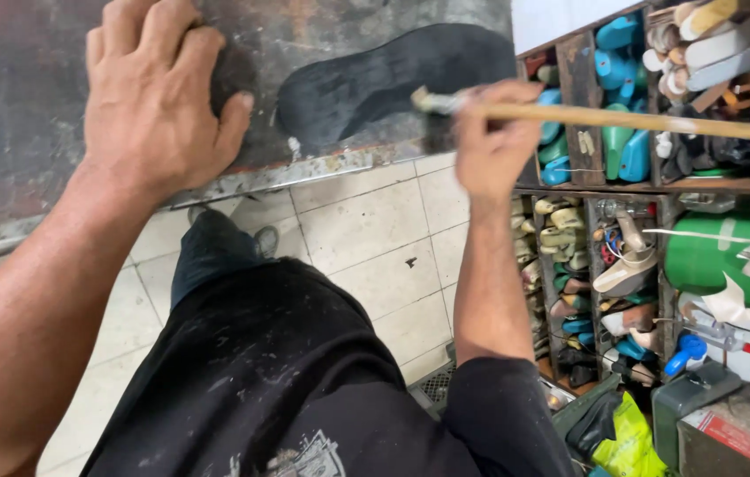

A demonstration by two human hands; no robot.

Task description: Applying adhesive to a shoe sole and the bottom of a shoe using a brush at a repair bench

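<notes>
While the left hand (156, 97) presses flat with fingers spread on 1 end of the dark shoe sole (384, 79) lying on the worn metal bench (30, 106), the right hand (492, 141) is closed around a wooden-handled brush (605, 116). The sole's long axis runs from the left hand up and rightward toward the brush head, so the right hand sits nearer its free end, just beside its lower edge.
</notes>
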